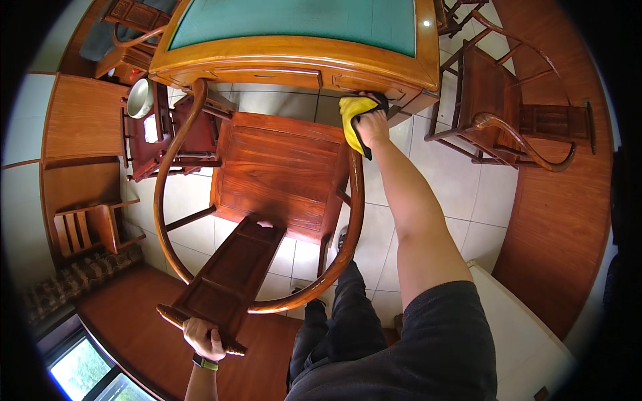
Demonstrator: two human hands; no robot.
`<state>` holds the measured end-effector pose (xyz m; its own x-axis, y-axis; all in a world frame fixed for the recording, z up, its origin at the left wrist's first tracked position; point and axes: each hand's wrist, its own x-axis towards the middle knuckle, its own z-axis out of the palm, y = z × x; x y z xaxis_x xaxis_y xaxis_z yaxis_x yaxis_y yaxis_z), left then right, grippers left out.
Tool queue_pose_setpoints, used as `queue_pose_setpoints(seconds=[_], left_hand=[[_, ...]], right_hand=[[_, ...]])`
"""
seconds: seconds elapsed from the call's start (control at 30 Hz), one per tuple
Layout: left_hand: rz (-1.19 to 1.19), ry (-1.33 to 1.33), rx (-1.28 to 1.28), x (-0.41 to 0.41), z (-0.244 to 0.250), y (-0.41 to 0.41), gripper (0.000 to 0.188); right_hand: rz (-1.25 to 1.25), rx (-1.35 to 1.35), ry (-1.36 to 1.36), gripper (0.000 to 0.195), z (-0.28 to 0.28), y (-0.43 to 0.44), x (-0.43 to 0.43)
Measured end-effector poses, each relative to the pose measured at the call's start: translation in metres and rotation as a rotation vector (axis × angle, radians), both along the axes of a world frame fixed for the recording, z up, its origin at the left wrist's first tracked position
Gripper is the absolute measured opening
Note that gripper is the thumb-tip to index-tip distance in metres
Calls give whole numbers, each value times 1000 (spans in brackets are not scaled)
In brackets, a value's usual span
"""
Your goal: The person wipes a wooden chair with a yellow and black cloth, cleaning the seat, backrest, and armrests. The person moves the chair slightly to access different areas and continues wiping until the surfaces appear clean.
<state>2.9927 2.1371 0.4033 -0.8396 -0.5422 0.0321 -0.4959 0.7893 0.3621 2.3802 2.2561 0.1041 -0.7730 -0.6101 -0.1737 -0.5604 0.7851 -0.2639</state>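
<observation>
A polished wooden armchair (281, 175) with a curved rail stands in front of me, its seat towards the table. Low on the left, my left hand (203, 338) grips the top of the chair's tall back splat (220, 275); a watch with a green band is on that wrist. My right arm reaches forward, and my right hand (372, 128) holds a yellow cloth with black edging (353, 120) against the front end of the right armrest (357, 175), just below the table's drawer front. Part of that armrest end is hidden under the cloth.
A wooden table with a green top (296, 65) stands ahead. Another armchair (491, 95) is on the right, near a wooden surface (556, 225). To the left are a dark red stand (145, 135) bearing a pale bowl (140, 98) and a small slatted chair (75, 233). My legs are behind the chair.
</observation>
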Motion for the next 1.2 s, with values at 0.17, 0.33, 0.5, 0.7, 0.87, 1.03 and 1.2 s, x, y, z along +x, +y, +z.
queue_pose_setpoints(seconds=[0.17,0.33,0.5,0.7,0.87,1.03,1.2], left_hand=[[-30,54,22,-7,-5,0,41],[-44,73,-11,-4,-1,-2,35],[-53,100,-13,-3,-4,-3,31],[-39,84,-28,-3,1,-2,27],[-44,89,-8,-3,0,-2,28],[-56,65,19,-8,-5,-2,28],[-48,55,13,-2,1,-3,31]], right_hand=[[-386,-225,193,63,-14,-13,7],[-344,-103,-391,47,10,-21,59],[-198,-45,-370,36,22,23,122],[-242,-135,-486,44,64,88,245],[-223,-95,-594,63,37,58,187],[-391,-174,-238,66,13,2,85],[-834,-204,-510,47,29,-43,44]])
